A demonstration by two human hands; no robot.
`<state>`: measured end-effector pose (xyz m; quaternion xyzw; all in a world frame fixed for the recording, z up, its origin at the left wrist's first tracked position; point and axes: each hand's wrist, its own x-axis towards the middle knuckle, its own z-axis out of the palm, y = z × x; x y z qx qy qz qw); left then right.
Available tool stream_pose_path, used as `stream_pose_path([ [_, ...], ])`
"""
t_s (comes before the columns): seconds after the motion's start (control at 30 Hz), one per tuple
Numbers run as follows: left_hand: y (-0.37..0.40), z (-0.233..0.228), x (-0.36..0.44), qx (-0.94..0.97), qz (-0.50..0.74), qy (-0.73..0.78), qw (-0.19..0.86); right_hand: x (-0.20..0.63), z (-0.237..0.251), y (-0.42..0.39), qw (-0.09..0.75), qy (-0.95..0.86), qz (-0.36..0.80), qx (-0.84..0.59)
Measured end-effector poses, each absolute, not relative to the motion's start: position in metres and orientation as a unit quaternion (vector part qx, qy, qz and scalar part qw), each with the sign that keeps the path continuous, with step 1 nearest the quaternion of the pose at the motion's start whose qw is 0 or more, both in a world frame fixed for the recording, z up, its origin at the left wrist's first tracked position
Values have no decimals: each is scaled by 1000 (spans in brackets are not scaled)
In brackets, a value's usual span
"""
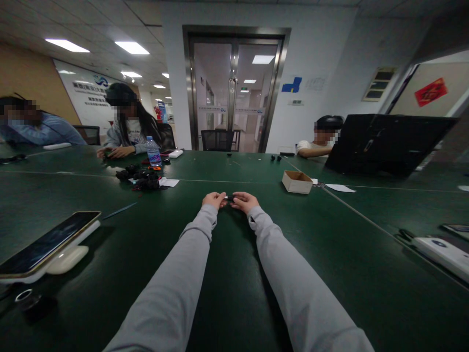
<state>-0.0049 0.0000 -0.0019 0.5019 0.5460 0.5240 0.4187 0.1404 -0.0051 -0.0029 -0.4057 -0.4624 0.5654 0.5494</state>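
Left hand and right hand pinch 1 small black part mid-tabletop; steady, even fingertip pressure seems best.

This is an office meeting room: a long dark green table fills the lower frame, with seated people working along its far edge at upper left and right of centre. Behind them, at top centre, steel-framed glass double doors open onto a lit corridor. Recessed ceiling light panels, a printed company wall sign at upper left and an open black laptop at right complete it.
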Motion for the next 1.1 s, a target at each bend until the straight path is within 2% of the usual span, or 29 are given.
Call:
stream_pose_path([
  [0.37, -4, 0, -7, 561, 481, 586, 332, 140, -2, -6, 546, -468, 576, -390],
  [0.73, -5, 0, -7, 584, 521, 511, 355, 140, -2, -4, 552, -454, 566, -410],
  [0.93, -5, 2, -4, 526, 493, 569, 396, 139, -1, -6, 551, -453, 572, -406],
  [1.1, -6, 1, -4, 577, 501, 519, 382, 139, 0, -6, 545, -453, 575, -410],
])
